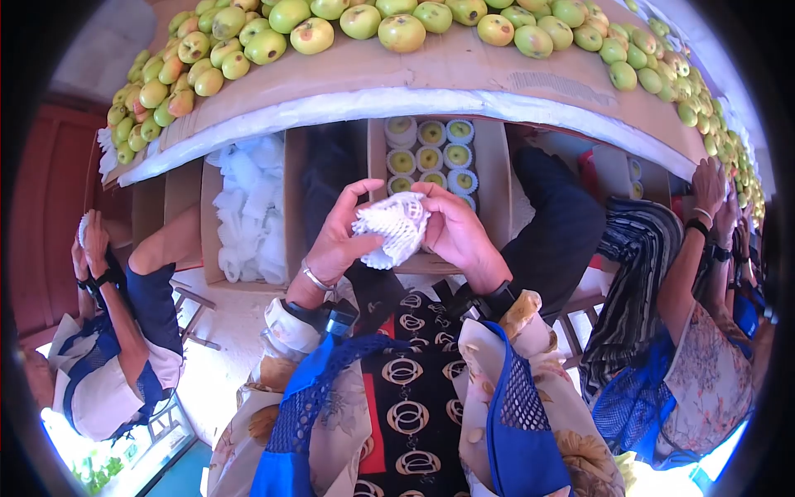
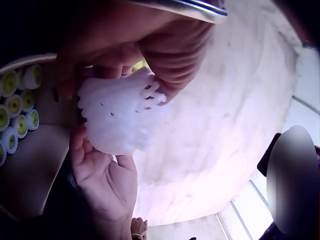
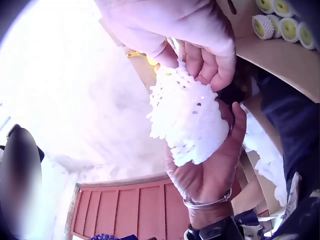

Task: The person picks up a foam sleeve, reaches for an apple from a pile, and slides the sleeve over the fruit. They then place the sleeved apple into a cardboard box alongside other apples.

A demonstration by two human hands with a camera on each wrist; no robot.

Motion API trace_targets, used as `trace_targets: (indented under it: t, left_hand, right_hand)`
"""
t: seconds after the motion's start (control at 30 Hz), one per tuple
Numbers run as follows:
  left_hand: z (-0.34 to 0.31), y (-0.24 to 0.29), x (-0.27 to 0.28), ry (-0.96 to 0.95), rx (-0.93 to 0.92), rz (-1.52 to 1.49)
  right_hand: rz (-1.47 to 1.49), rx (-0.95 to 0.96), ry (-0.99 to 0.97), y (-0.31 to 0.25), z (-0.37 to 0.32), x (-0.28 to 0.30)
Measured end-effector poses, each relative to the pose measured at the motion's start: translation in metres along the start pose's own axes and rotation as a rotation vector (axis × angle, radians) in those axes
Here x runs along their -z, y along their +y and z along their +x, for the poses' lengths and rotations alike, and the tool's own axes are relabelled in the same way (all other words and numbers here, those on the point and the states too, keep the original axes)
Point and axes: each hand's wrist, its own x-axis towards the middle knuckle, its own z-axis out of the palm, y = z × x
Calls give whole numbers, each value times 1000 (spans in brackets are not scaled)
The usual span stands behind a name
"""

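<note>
Both hands hold a white foam net sleeve (image 1: 391, 230) in front of the body, above the near edge of an open carton. My left hand (image 1: 333, 240) grips its left side, thumb across the front and other fingers partly behind. At the upper right edge, my right hand (image 1: 462, 234) pinches the mesh between thumb and fingers. The net (image 3: 187, 117) looks bunched, with small slits stretched open, in the right wrist view. I cannot tell whether an apple is inside. Netted apples (image 1: 431, 157) stand in rows in the carton behind the hands.
Loose green apples (image 1: 402, 33) cover the cardboard-topped table (image 1: 464, 70), whose white padded edge (image 1: 348, 103) curves ahead. Left of the legs, a carton (image 1: 294, 190) holds a heap of white foam nets (image 1: 248, 215). Other people sit on both sides, close by.
</note>
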Motion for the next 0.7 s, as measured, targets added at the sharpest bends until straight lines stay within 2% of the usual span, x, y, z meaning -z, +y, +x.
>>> trace_targets:
  t: [0.2, 0.23, 0.33, 0.43, 0.57, 0.67, 0.7]
  left_hand:
    - [-2, 6, -14, -98, -23, -24]
    - [-1, 5, -15, -110, -50, -29]
    - [3, -8, -9, -96, -154, -107]
    - [4, -7, -5, 23, -53, -477]
    - [8, -16, 9, 211, -43, -329]
    - [6, -19, 7, 240, -69, -178]
    - [6, -17, 8, 234, -78, -230]
  right_hand:
    - [48, 3, 72, 11, 12, 5]
    - [48, -14, 4, 14, 16, 10]
    - [56, 10, -32, 21, 20, 13]
    - [67, 28, -90, 22, 19, 14]
    - [-145, 18, -88, 15, 15, 11]
    - [-253, -73, -89, 14, 14, 20]
    - [-269, -111, -103, 15, 13, 24]
